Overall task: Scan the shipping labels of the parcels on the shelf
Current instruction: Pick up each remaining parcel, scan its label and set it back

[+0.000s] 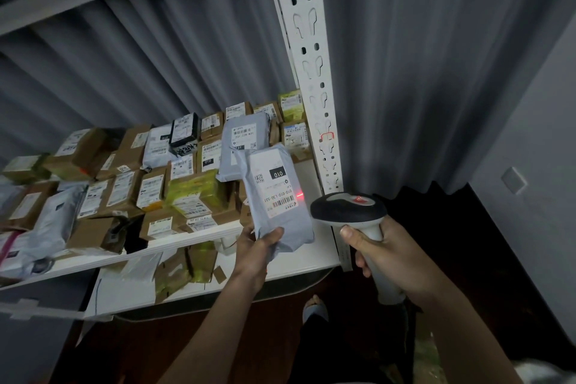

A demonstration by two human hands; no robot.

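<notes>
A grey poly-mailer parcel (277, 196) is held in the left hand (258, 246), gripped at its lower end with the thumb across the front and the fingers wrapped behind; it is raised in front of the shelf (193, 243), label side up. The handheld scanner (352, 212) is gripped by its handle in the right hand (383, 256), index finger near the trigger. The scanner head lies just right of the parcel's lower right edge, so the label is to the left of and slightly above the scanner's nose. The parcel's long axis runs roughly away from the person, tilted a little to the left. The white shipping label (274, 184) covers most of the upper face; a black "010" block, a small QR code and a barcode near the lower edge are legible. A red scan spot (300, 195) falls at the label's right margin, just above the barcode; judged from this, the beam would need a small shift down and left to cross the bars. Many other boxed and bagged parcels (124, 178) lie packed on the shelf behind.
</notes>
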